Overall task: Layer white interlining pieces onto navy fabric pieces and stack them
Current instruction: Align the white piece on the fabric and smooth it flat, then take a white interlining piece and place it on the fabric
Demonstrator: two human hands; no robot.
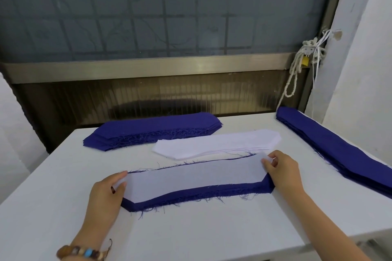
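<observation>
A white interlining piece lies on top of a stack of navy fabric pieces near the front of the white table. My left hand pinches the interlining's left end. My right hand pinches its right end between thumb and fingers. The navy edge shows along the front and left under the white piece. A pile of white interlining pieces lies just behind, and a stack of navy pieces sits further back on the left.
A long stack of navy fabric runs along the table's right edge. The white table ends at a window frame behind and a wall at right, where a rope and padlock hang.
</observation>
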